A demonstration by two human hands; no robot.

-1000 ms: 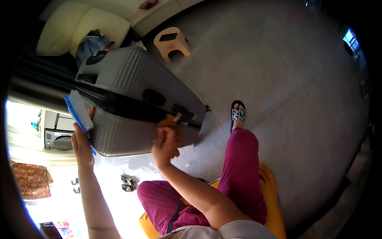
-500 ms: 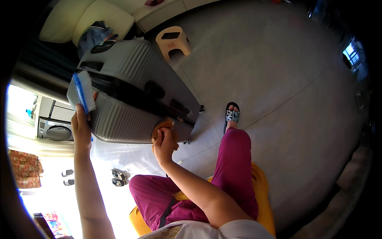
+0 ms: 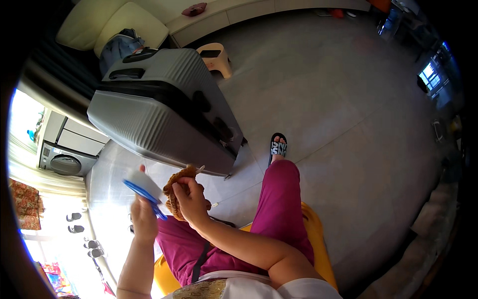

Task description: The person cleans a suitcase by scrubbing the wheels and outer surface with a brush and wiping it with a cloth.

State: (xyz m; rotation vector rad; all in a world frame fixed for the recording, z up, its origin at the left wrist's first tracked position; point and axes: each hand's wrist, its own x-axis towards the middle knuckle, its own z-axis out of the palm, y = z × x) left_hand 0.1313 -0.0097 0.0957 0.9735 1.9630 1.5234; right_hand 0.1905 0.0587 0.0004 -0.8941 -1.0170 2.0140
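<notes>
My left hand (image 3: 144, 219) is closed round a blue-and-white scrubbing brush (image 3: 142, 189), which motion blurs. It is held in the air over the bright floor, left of my lap. Beside it, my right hand (image 3: 190, 200) grips a bunched, textured brown cloth (image 3: 175, 185) with a small white tag at its top. Part of the cloth is hidden behind my fingers. Beyond both hands a large grey ribbed suitcase (image 3: 144, 119) stands tilted in the picture, with a black band round its middle and black handles. Neither hand touches it.
A beige step stool (image 3: 218, 64) stands behind the suitcase. Cream cushions (image 3: 130, 22) and a blue-grey bag (image 3: 118, 50) are at the far left. A washing machine (image 3: 65, 162) and several shoes (image 3: 93, 248) lie left. I sit on something yellow (image 3: 318, 241).
Both hands have left the suitcase and come toward my lap, closer together. The brush and the brown cloth moved with them. The view has shifted slightly.
</notes>
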